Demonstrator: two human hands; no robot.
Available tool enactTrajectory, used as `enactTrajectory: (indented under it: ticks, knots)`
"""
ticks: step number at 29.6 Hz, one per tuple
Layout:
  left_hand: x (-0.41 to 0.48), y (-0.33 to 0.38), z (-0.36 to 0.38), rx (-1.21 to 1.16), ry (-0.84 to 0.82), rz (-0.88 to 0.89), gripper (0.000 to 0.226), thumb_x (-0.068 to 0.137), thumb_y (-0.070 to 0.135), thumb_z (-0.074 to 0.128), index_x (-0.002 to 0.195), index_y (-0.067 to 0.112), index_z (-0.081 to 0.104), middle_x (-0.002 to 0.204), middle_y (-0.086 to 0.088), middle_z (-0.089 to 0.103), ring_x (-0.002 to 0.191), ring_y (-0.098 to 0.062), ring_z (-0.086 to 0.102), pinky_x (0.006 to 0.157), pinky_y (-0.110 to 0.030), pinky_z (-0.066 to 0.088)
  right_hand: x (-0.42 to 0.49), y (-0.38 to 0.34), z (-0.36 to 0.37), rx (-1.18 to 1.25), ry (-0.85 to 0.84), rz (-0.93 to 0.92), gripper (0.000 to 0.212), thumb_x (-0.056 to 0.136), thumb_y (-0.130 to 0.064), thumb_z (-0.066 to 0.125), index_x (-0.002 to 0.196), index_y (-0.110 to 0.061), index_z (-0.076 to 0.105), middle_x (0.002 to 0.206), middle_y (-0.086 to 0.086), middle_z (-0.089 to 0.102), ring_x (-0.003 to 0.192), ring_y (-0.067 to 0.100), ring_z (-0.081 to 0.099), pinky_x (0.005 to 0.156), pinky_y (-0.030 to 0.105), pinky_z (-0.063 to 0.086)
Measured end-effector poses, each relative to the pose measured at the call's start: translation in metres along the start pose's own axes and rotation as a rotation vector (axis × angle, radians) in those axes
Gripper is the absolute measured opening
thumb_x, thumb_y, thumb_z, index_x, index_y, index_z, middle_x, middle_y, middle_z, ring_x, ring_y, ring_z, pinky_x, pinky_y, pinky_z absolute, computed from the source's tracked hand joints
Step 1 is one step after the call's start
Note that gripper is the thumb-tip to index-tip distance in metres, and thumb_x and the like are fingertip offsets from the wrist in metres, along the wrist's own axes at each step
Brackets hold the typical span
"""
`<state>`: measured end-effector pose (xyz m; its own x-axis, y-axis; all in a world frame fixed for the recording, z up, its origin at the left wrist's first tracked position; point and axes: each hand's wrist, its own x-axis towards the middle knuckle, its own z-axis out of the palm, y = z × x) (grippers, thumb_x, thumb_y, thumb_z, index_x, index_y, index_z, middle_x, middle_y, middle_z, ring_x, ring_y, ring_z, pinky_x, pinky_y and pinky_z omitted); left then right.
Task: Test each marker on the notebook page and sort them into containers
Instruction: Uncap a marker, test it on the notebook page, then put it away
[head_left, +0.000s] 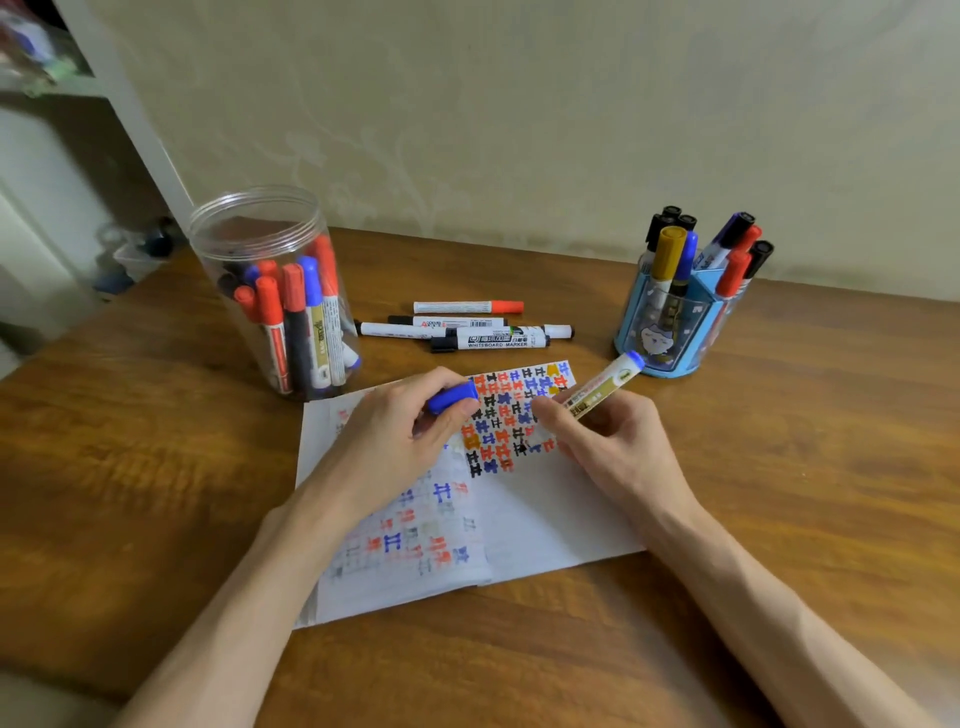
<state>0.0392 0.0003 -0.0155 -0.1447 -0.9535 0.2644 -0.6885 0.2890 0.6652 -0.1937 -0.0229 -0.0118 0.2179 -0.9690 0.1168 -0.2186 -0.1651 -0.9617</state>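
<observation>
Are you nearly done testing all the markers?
About partway. Sorted markers already stand in the clear jar and the blue holder, and the notebook page is crowded with test marks. The left hand holds a blue cap, the right hand a gold-labelled marker over the page. Several loose markers on the table are left.

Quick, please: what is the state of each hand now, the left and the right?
Left hand: closed, holding a blue cap.
Right hand: closed, holding a gold-labelled marker.
</observation>
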Motion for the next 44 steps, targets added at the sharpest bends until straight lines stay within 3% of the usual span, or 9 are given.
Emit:
enactTrajectory:
  ticks: [4, 8, 14, 17, 21, 26, 36, 41, 44]
  knots:
    - [0.0, 0.001, 0.001, 0.064, 0.033, 0.009, 0.032, 0.096, 0.048, 0.053, 0.119, 0.028, 0.062, 0.113, 0.013, 0.069, 0.104, 0.0, 0.065, 0.076, -0.021, 0.058, 0.002, 0.005, 0.003, -0.12, 0.017, -0.049, 0.009, 0.095, -0.028, 0.076, 0.091, -0.02, 0.078, 0.089, -0.009, 0.081, 0.081, 0.003, 0.076, 0.071, 0.022, 0.06]
    - [-0.002, 0.0, 0.0, 0.106, 0.045, 0.027, 0.029, 0.096, 0.047, 0.055, 0.116, 0.027, 0.063, 0.107, 0.012, 0.07, 0.097, -0.003, 0.066, 0.072, -0.023, 0.057, 0.001, 0.006, 0.007, -0.171, 0.06, -0.096, 0.017, 0.094, -0.028, 0.077, 0.077, -0.027, 0.075, 0.08, -0.018, 0.079, 0.07, 0.001, 0.073, 0.058, 0.015, 0.051]
    - [-0.003, -0.003, 0.0, 0.097, 0.044, 0.014, 0.031, 0.096, 0.048, 0.055, 0.115, 0.026, 0.063, 0.106, 0.009, 0.07, 0.098, -0.007, 0.067, 0.072, -0.032, 0.06, 0.002, 0.007, 0.008, -0.215, 0.047, -0.137, 0.02, 0.094, -0.029, 0.077, 0.074, -0.032, 0.072, 0.081, -0.026, 0.076, 0.069, 0.002, 0.073, 0.057, 0.018, 0.054]
    - [-0.003, -0.002, 0.003, 0.088, 0.033, 0.01, 0.033, 0.095, 0.05, 0.054, 0.115, 0.025, 0.063, 0.105, 0.008, 0.07, 0.097, -0.008, 0.067, 0.071, -0.032, 0.06, 0.001, 0.007, 0.007, -0.237, 0.038, -0.152, 0.021, 0.094, -0.03, 0.077, 0.075, -0.034, 0.071, 0.081, -0.028, 0.075, 0.071, 0.0, 0.073, 0.058, 0.014, 0.052]
    - [-0.002, -0.002, 0.003, 0.103, 0.038, 0.013, 0.033, 0.095, 0.052, 0.052, 0.113, 0.026, 0.063, 0.101, 0.009, 0.07, 0.092, -0.007, 0.067, 0.07, -0.028, 0.058, 0.002, 0.006, 0.007, -0.265, 0.05, -0.157, 0.018, 0.094, -0.033, 0.077, 0.077, -0.034, 0.071, 0.08, -0.026, 0.076, 0.071, 0.003, 0.073, 0.058, 0.019, 0.056]
    - [-0.003, -0.004, 0.003, 0.114, 0.037, 0.011, 0.028, 0.097, 0.048, 0.056, 0.114, 0.027, 0.063, 0.103, 0.01, 0.07, 0.094, -0.006, 0.068, 0.07, -0.024, 0.058, 0.001, 0.005, 0.008, -0.283, 0.03, -0.158, 0.016, 0.093, -0.031, 0.078, 0.079, -0.03, 0.072, 0.071, -0.027, 0.072, 0.064, -0.001, 0.069, 0.053, 0.012, 0.047]
    - [-0.004, -0.006, 0.004, 0.112, 0.043, 0.004, 0.026, 0.097, 0.047, 0.057, 0.115, 0.027, 0.063, 0.102, 0.01, 0.07, 0.093, -0.006, 0.067, 0.071, -0.027, 0.059, 0.003, 0.011, 0.008, -0.269, 0.081, -0.156, 0.018, 0.092, -0.031, 0.076, 0.078, -0.02, 0.074, 0.076, -0.015, 0.076, 0.067, 0.014, 0.072, 0.059, 0.037, 0.059]
    - [-0.003, -0.006, 0.003, 0.114, 0.041, 0.008, 0.026, 0.098, 0.046, 0.057, 0.114, 0.027, 0.063, 0.102, 0.011, 0.069, 0.093, -0.006, 0.067, 0.07, -0.026, 0.058, 0.001, 0.007, 0.009, -0.277, 0.028, -0.177, 0.019, 0.093, -0.029, 0.078, 0.076, -0.033, 0.07, 0.078, -0.029, 0.074, 0.066, 0.003, 0.07, 0.054, 0.016, 0.051]
    - [-0.003, -0.006, 0.003, 0.113, 0.037, 0.007, 0.027, 0.097, 0.048, 0.056, 0.114, 0.028, 0.062, 0.103, 0.011, 0.069, 0.094, -0.005, 0.067, 0.07, -0.027, 0.059, 0.0, 0.008, 0.009, -0.298, 0.027, -0.178, 0.02, 0.093, -0.027, 0.078, 0.076, -0.034, 0.068, 0.075, -0.024, 0.074, 0.067, 0.005, 0.07, 0.054, 0.019, 0.053]
